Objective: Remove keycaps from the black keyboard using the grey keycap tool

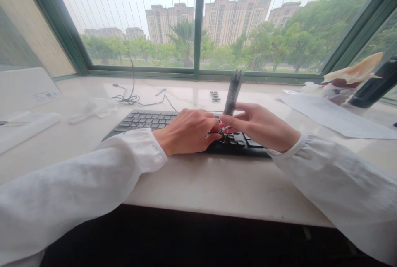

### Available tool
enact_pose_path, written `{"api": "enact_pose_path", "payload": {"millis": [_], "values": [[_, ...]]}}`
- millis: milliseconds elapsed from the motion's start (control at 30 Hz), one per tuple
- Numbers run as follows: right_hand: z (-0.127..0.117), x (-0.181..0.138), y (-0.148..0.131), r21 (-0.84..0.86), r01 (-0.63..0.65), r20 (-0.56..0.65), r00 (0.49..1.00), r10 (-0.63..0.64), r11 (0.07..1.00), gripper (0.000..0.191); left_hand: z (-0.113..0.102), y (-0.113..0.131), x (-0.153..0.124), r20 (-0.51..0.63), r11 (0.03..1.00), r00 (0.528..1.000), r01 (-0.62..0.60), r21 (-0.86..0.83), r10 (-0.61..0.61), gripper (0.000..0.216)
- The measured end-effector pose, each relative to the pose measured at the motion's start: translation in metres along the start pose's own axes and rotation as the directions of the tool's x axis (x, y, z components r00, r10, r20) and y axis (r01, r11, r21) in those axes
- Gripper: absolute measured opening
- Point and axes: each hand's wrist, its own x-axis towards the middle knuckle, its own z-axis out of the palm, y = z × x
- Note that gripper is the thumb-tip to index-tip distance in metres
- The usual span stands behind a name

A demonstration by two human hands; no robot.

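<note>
Head view: keyboard (147, 121) black, flat, partly covered.

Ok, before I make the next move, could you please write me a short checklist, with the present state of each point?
1. Keyboard flat on the table: ok, it lies beneath both hands.
2. Dark tool held: ok, it stands nearly upright in the right hand.
3. Left hand grip: cannot tell, its fingertips meet the right hand's over the keys and hide any small part.
4. Small loose pieces away from the hands: ok, they lie beyond the keyboard, towards the window.
5. Cable untangled: not ok, it lies in messy loops.
6. Paper sheet apart from the keyboard: ok, it lies to the right.
</note>
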Motion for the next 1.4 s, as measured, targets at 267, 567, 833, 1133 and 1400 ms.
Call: {"api": "enact_pose_path", "payload": {"millis": [267,567,833,1133,1400], "values": [[0.002,0.001,0.002,-0.05,-0.025,-0.037,0.999,0.023,0.998,0.027,-0.001,0.002,-0.001,0.003,1.0,1.0,0.018,0.023,-0.018,0.025],[0.005,0.003,0.004,0.117,-0.104,0.02,0.995,0.102,0.988,0.022,0.002,0.002,-0.001,-0.01,0.999,1.0,0.023,0.044,-0.022,0.026],[0.008,0.003,0.006,0.169,-0.138,0.028,0.99,0.135,0.976,0.024,0.003,0.003,-0.001,-0.02,0.997,0.999,0.051,0.055,-0.05,0.028],[0.011,0.002,0.01,0.199,-0.107,0.007,0.994,0.107,0.974,0.02,0.004,0.007,-0.003,-0.005,0.99,0.991,0.131,0.044,-0.13,0.027],[0.013,-0.001,0.007,0.21,-0.118,0.003,0.993,0.12,0.971,0.018,0.003,0.008,-0.002,0.006,0.988,0.988,0.152,0.003,-0.152,0.025]]}}
